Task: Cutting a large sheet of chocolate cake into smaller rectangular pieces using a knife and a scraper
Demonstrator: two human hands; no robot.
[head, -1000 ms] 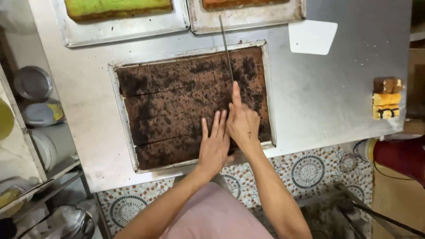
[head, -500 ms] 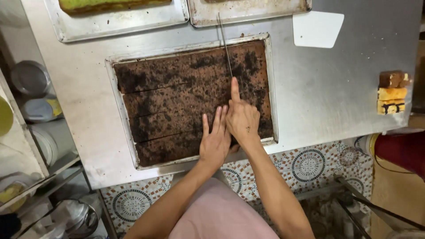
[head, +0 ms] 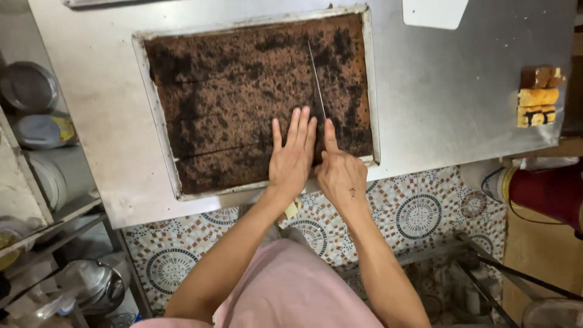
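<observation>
The big brown cake (head: pixel 243 103) fills its tray (head: pixel 143 109) on the table (head: pixel 461 103). The knife (head: pixel 317 82) points away from the person. The right hand (head: pixel 341 173) grips it; the left hand (head: pixel 293 155) lies flat beside it.

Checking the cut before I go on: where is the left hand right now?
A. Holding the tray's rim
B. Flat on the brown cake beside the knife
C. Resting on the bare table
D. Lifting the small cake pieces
B: the left hand lies flat, fingers spread, on the brown cake in its tray, beside the knife that the right hand holds.
</observation>
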